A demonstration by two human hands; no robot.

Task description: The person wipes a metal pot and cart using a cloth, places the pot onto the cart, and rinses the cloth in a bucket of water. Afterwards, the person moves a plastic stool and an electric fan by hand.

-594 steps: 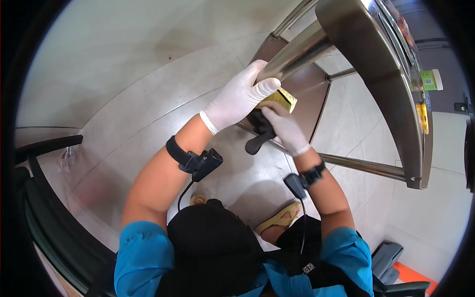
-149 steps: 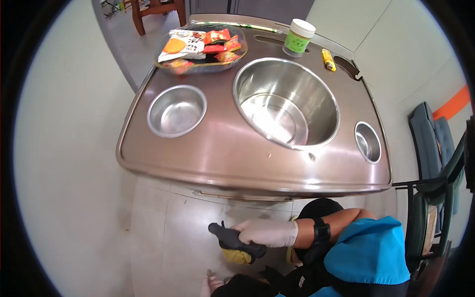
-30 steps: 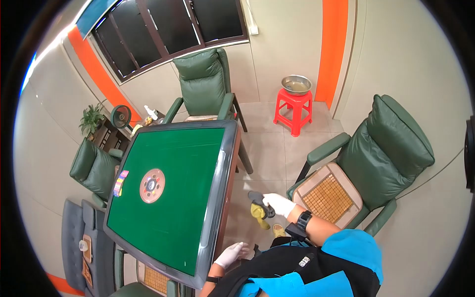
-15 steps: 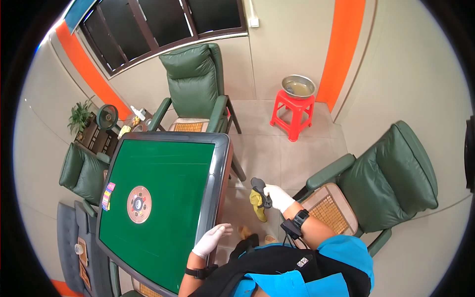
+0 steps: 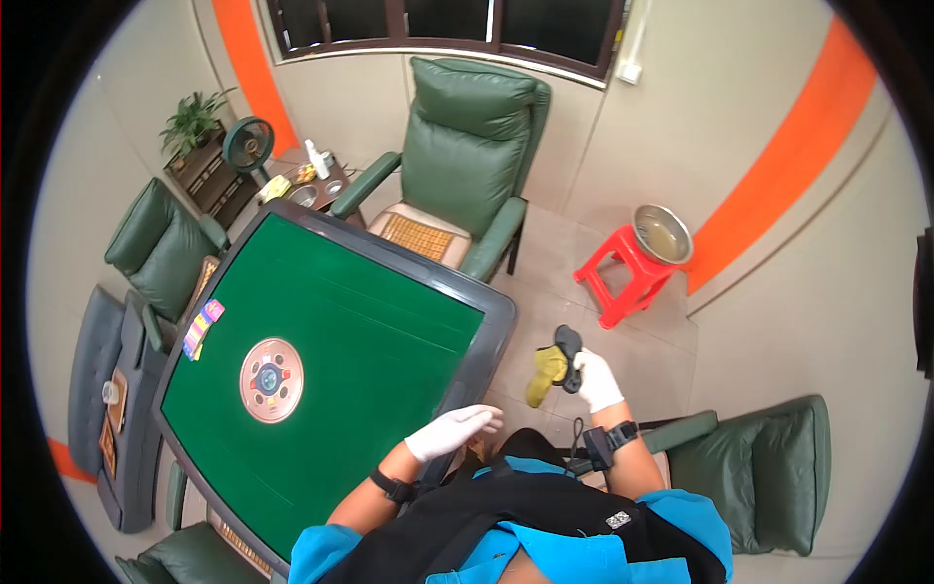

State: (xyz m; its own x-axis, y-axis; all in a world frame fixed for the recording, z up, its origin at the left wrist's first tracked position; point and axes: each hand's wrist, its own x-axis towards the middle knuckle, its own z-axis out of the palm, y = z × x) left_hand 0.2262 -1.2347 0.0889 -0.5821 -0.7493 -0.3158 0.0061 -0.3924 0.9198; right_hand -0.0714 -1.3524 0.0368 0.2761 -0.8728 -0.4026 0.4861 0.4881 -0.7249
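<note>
My right hand [image 5: 596, 381], in a white glove, is closed on a dark grey, narrow-waisted object [image 5: 568, 358] held above the floor. A yellow cloth [image 5: 547, 376] hangs against its left side; the exact kind of the grey object cannot be made out. My left hand [image 5: 454, 433], also white-gloved, is held over the near right rim of the mahjong table [image 5: 484, 362]. Its fingers are stretched out and nothing is in them. The table has a green top with a round centre dial [image 5: 271, 381].
A red stool [image 5: 630, 275] bears a metal basin [image 5: 664, 235] with murky liquid. Green armchairs [image 5: 465, 136] stand around the table, one close on my right [image 5: 769, 477]. Colourful cards [image 5: 202, 329] lie on the far left rim. A side table [image 5: 336, 167] holds a white bottle and bowls.
My view has turned to the right, toward the stool and basin. My right hand still carries the grey object and yellow cloth; my left hand stays by the table rim, fingers stretched.
</note>
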